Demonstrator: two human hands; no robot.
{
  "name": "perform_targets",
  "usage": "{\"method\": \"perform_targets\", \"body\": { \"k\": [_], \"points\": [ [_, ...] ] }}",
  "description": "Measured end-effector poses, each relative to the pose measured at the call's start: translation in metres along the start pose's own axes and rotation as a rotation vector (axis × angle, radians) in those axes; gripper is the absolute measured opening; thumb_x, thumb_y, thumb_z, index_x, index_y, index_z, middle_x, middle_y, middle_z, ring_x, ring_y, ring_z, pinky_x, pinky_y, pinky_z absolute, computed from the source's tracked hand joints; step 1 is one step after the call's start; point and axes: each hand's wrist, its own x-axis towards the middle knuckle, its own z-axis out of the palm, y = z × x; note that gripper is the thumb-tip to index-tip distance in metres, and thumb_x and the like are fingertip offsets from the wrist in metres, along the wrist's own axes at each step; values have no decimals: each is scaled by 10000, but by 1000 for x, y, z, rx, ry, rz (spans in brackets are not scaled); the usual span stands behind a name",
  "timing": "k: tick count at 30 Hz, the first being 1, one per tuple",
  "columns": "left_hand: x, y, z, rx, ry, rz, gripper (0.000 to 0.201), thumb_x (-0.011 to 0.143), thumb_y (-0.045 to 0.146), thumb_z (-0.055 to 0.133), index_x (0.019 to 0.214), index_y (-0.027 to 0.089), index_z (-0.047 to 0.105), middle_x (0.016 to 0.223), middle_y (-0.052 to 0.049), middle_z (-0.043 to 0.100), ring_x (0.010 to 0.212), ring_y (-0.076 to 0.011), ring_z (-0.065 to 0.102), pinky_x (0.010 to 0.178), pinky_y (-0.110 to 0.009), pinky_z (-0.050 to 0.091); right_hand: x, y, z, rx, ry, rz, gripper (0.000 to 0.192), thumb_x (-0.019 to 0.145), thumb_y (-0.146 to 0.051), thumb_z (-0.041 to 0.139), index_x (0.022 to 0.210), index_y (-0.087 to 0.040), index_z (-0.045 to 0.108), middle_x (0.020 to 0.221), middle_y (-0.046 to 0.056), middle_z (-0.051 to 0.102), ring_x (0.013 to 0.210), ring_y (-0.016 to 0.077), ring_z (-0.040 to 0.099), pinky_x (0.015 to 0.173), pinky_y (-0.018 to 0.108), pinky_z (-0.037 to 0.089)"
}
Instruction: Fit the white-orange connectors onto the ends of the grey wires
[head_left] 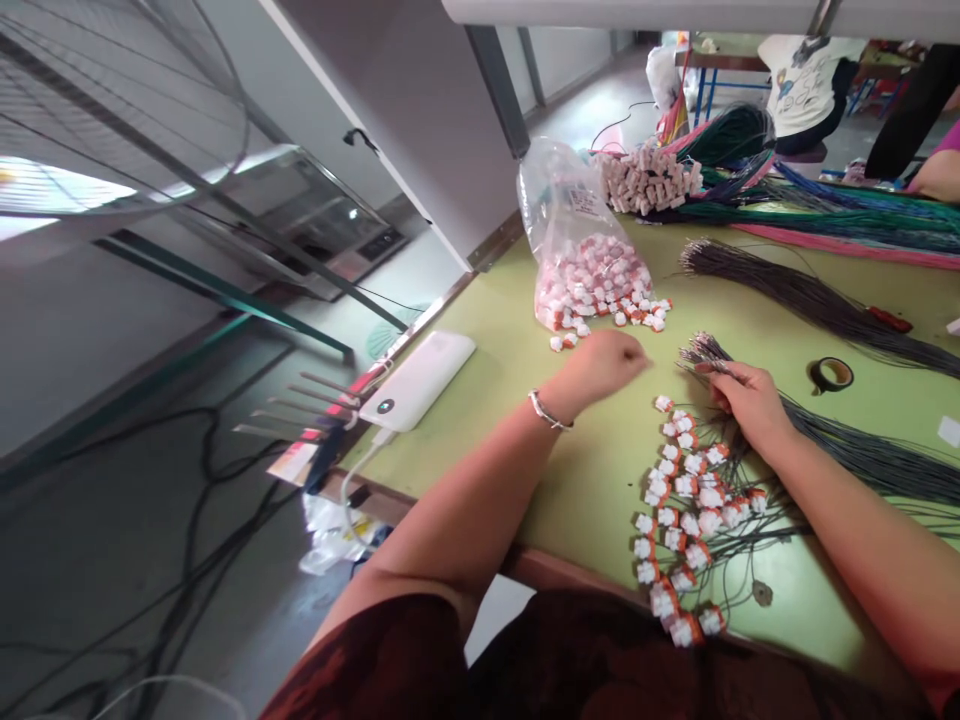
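Observation:
My left hand (611, 365) hovers over the green table with its fingers curled together; what they hold, if anything, is hidden. Just beyond it is a clear plastic bag (559, 200) of small white-and-orange connectors (600, 275), some spilling from its near edge. My right hand (750, 400) is closed on dark wires at the tip end of a wire bundle (847, 440), whose metal-tipped ends (705, 350) stick out past the fingers. Below that hand, several wires fitted with white-and-orange connectors (686, 485) lie spread toward the table's near edge.
A white power bank (420, 380) with a cable lies at the left edge. Another dark wire bundle (780, 285), a tape roll (831, 375) and a red-handled tool (890, 318) lie right. Coloured wires with pale connectors (649, 180) lie behind. A fan guard (127, 110) stands left.

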Motion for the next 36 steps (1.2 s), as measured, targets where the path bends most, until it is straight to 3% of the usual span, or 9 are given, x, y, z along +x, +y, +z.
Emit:
{"method": "perform_targets", "body": {
  "k": [2, 6, 9, 11, 15, 18, 23, 28, 36],
  "points": [
    [4, -16, -12, 311, 261, -224, 169, 796, 238, 567, 816, 133, 698, 852, -149, 687, 814, -266, 623, 719, -353, 456, -1, -1, 1, 11, 27, 10, 236, 698, -320, 566, 871, -174, 632, 511, -49, 523, 438, 92, 364, 447, 249, 255],
    [11, -40, -21, 582, 128, -364, 227, 786, 147, 522, 946, 136, 682, 993, -191, 668, 965, -324, 609, 748, -371, 460, -1, 0, 2, 19, 56, 11, 127, 674, -293, 568, 759, -204, 538, 518, -39, 556, 435, 93, 387, 443, 239, 270],
    [11, -39, -20, 632, 53, -334, 266, 791, 108, 471, 926, 151, 696, 978, -168, 677, 974, -297, 611, 758, -343, 464, 0, 3, 1, -20, 57, -22, 123, 671, -314, 574, 681, -201, 528, 527, -33, 529, 456, 94, 386, 454, 242, 274],
    [9, -33, -20, 602, 94, -287, 286, 807, 130, 463, 970, 148, 697, 998, -166, 675, 981, -295, 609, 787, -355, 464, 2, 5, 0, -45, 71, -47, 124, 667, -316, 574, 658, -199, 534, 517, -45, 480, 467, 93, 362, 467, 245, 271],
    [5, -16, -15, 119, 184, -195, 255, 810, 192, 531, 983, 132, 709, 917, -131, 691, 828, -241, 637, 783, -363, 480, 2, 3, 1, -83, 83, -89, 127, 646, -312, 571, 653, -186, 567, 546, -46, 453, 529, 99, 367, 515, 244, 292],
    [5, -5, 5, -490, 24, -277, 183, 783, 286, 638, 829, 123, 709, 689, -77, 666, 563, -152, 590, 615, -315, 490, -1, -2, 4, -89, 63, -89, 132, 636, -314, 562, 642, -182, 560, 571, -39, 470, 564, 105, 383, 535, 242, 305],
    [5, 6, 44, -1092, -169, -383, 135, 731, 194, 734, 796, 101, 663, 747, -56, 688, 640, -96, 632, 728, -273, 518, -5, -7, 6, -118, 63, -79, 115, 617, -301, 549, 621, -186, 545, 552, -45, 448, 557, 106, 370, 532, 244, 302],
    [5, 6, 54, -1318, -176, -407, 75, 740, 80, 699, 784, 92, 639, 757, -37, 684, 698, -100, 661, 802, -262, 522, -4, -6, 6, -136, 75, -66, 119, 633, -300, 548, 599, -186, 540, 550, -42, 439, 570, 109, 366, 536, 246, 293],
    [5, 2, 55, -1348, -249, -385, 77, 756, 77, 677, 831, 89, 678, 762, -55, 706, 705, -108, 670, 787, -244, 525, -1, -2, 5, -82, 46, -72, 124, 649, -290, 558, 595, -184, 522, 556, -50, 420, 568, 100, 347, 540, 247, 275]
  ]
}}
